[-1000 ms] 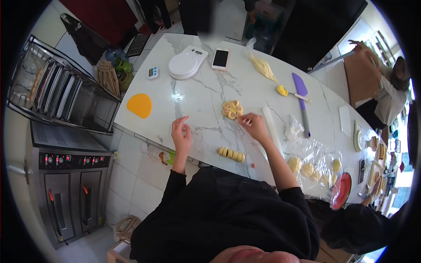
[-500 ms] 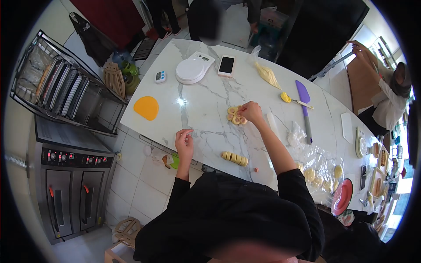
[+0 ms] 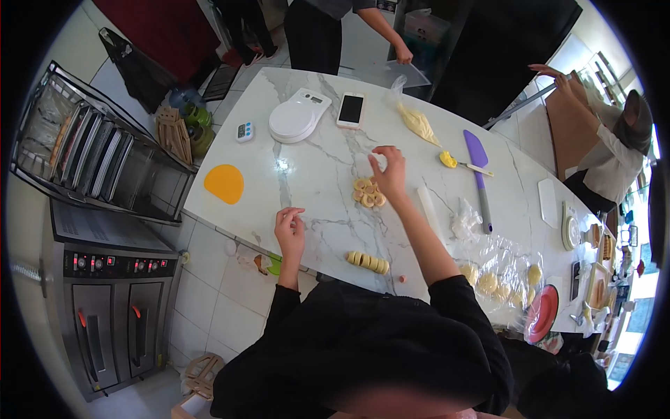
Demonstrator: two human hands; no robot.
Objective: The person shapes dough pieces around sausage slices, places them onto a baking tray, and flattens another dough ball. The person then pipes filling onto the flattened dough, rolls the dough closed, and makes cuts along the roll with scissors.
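Note:
A ring of small round dough pieces with filled centres (image 3: 368, 193) lies on the marble table like a flower. My right hand (image 3: 389, 173) is just above and beside it, thumb and forefinger apart, with nothing visible between them. Over the table's near left edge hovers my left hand (image 3: 290, 229), its fingers loosely bent and apart, holding nothing I can see. A sliced dough roll (image 3: 368, 262) rests near the front edge, between my arms. Close to it is a small pinkish bit (image 3: 403, 278).
Orange scraper (image 3: 224, 184), timer (image 3: 244, 132), scale (image 3: 293, 120) and phone (image 3: 350, 110) lie at left and back. Rightward are a piping bag (image 3: 417, 126), purple spatula (image 3: 476, 150), plastic-covered dough balls (image 3: 488, 283) and red plate (image 3: 542, 313). Other people stand around the table.
My right hand has lifted off the dough ring, moving up and away with its fingers spreading. The left hand has hardly moved. A person across the table now stands nearer its far edge.

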